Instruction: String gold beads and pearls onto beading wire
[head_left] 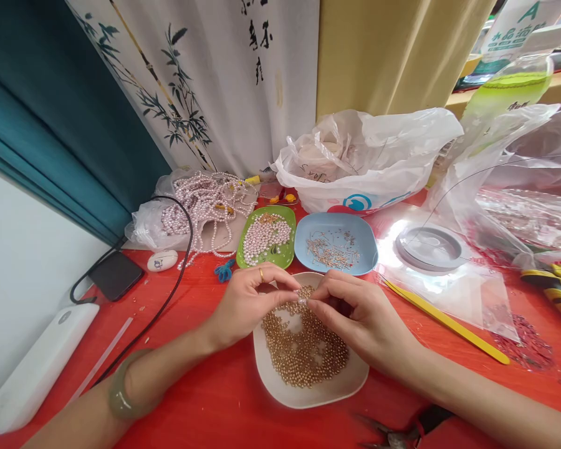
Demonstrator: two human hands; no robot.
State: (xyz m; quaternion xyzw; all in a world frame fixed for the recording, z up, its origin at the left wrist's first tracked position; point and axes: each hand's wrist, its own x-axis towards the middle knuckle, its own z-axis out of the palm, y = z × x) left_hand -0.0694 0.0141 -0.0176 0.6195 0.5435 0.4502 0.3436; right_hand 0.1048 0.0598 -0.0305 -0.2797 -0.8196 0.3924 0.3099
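My left hand (257,299) and my right hand (355,312) meet over a white dish (280,394) of small gold beads (303,355). Thumb and forefinger of each are closed in a pinch around a tiny pale piece (302,300), which looks like a bead; its exact kind is too small to tell. Just beyond the fingers, a green dish (286,257) bears pale pink pearl beads (262,240) and some gold ones. Beside it, a blue dish (303,226) contains thin metal pins (331,252).
Tweezers (449,321) with yellow handles and a spool of thread (430,247) lie right. Pliers (397,436) rest at the front edge. Pearl strands (201,199), a black cable (168,308) and a white plastic bag (378,156) sit around the dishes.
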